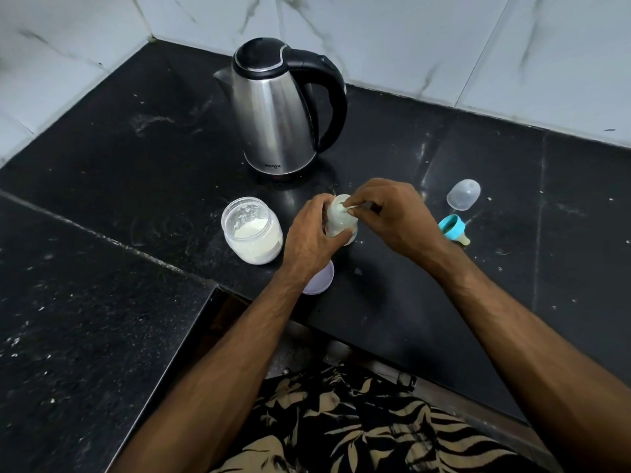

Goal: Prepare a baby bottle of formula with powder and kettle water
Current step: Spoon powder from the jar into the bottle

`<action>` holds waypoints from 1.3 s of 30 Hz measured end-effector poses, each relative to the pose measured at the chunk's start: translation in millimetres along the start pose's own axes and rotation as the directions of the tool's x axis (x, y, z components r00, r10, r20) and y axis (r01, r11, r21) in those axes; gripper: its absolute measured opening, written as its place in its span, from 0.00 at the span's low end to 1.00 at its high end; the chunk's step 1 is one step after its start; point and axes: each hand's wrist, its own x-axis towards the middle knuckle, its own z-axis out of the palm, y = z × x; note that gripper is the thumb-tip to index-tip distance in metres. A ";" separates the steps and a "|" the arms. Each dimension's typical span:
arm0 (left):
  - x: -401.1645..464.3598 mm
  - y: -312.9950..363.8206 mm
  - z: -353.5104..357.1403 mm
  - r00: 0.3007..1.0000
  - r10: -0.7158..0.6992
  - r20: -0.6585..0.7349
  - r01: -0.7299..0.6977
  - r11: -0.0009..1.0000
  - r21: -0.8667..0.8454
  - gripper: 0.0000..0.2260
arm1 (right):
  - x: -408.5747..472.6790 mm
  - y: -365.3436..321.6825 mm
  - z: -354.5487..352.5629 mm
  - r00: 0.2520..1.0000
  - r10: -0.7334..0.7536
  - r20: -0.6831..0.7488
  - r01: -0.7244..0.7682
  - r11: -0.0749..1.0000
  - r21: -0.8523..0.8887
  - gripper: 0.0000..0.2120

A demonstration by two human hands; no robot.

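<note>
Now we stand at the black stone counter (444, 302), which meets pale marbled wall tiles (444, 46) at the back. Largest on it is the steel kettle (273, 110), lid down, black handle to the right, standing behind our hands. Just left of our hands sits the open powder jar (252, 230), partly filled with white powder. Our left hand (309, 238) wraps its curled fingers round the baby bottle (341, 221), which stands upright on the counter between jar and right hand. Our right hand (392, 216) pinches a small scoop (353, 209) at the bottle's open mouth, fingers drawn together on its handle. A pale lid (322, 281) lies flat under our left wrist. Well to the right lie the clear dome cap (463, 194) and, nearer us, the blue collar with teat (453, 228) on its side
</note>
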 end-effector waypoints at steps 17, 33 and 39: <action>0.1 1.7 -1.2 1.000 -0.007 -0.001 0.007 1.000 -0.002 0.23 | 0.4 -1.9 0.4 1.000 0.001 -0.024 0.000 1.000 0.030 0.06; -0.1 1.8 -1.8 1.000 -0.014 0.001 0.014 1.000 0.018 0.22 | 1.7 -5.2 -2.8 1.000 0.008 0.018 -0.007 1.000 -0.027 0.07; -0.1 2.5 -2.1 1.000 -0.014 0.000 0.014 1.000 0.007 0.23 | 0.3 -4.5 -5.6 0.999 0.008 -0.032 -0.008 1.000 0.007 0.07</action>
